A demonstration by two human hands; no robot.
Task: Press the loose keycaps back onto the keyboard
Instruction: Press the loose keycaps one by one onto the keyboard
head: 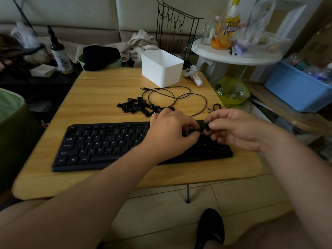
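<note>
Head view, looking down on a low wooden worktop (100, 90) with rounded corners.

Black keyboard (100, 146) lying flat along the near half of the worktop, long side parallel to the near edge; legends legible on the left and middle keys, several sockets in the upper rows bare. Right third of the keyboard partly hidden under both hands.

Left hand (170, 130) reaching in from lower left, knuckles up, fingers curled down over the upper right part of the keyboard; fingertips dark and crowded, so what they hold cannot be told. Right hand (239, 128) coming in from the right, thumb and forefinger closed in a narrow grip on a small black keycap (207, 127), held just above the keyboard's upper edge and touching or nearly touching the left fingertips.

Pile of loose black keycaps (139, 106) heaped on the worktop just behind the keyboard, near its middle, the right edge of the pile running behind the left hand. Black cable (179, 97) looped beside and behind the pile, plug end (143, 88) free. Small black ring-shaped tool (216, 106) near the right edge.

White open box (161, 68) upright at the far side of the worktop; white game controller (195, 75) just right of it. Round white side table (237, 54) beyond, carrying an orange drink bottle (225, 27).
</note>
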